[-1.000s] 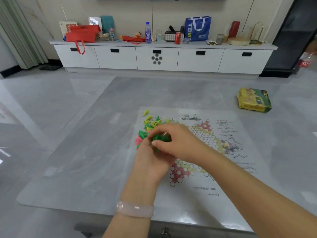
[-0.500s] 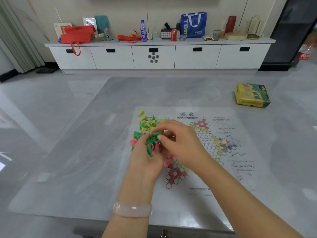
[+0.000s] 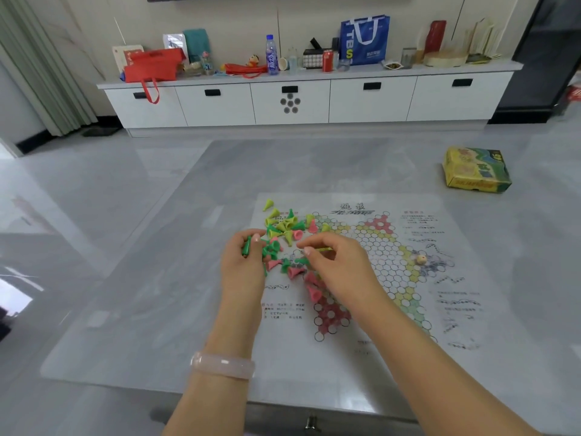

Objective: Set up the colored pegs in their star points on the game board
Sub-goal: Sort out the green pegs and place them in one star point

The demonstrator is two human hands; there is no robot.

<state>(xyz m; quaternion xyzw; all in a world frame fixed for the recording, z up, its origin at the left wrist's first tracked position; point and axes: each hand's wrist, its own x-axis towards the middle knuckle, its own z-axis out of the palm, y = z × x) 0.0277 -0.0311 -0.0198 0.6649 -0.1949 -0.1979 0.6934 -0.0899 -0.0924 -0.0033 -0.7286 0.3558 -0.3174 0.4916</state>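
**Grey tabletop, pegs heaped on the board**

Glossy grey table carries a printed paper game board. Loose green, yellow and pink cone pegs lie piled at its left edge. Left hand grips several green pegs; right hand pinches one yellow-green peg. A closed yellow cardboard box sits well apart.

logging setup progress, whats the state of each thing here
left hand: grips green pegs
right hand: pinches a yellow-green peg
peg pile: loose, mixed colours, mostly tipped over
game board: flat on the table, visible star points unfilled
game box: closed
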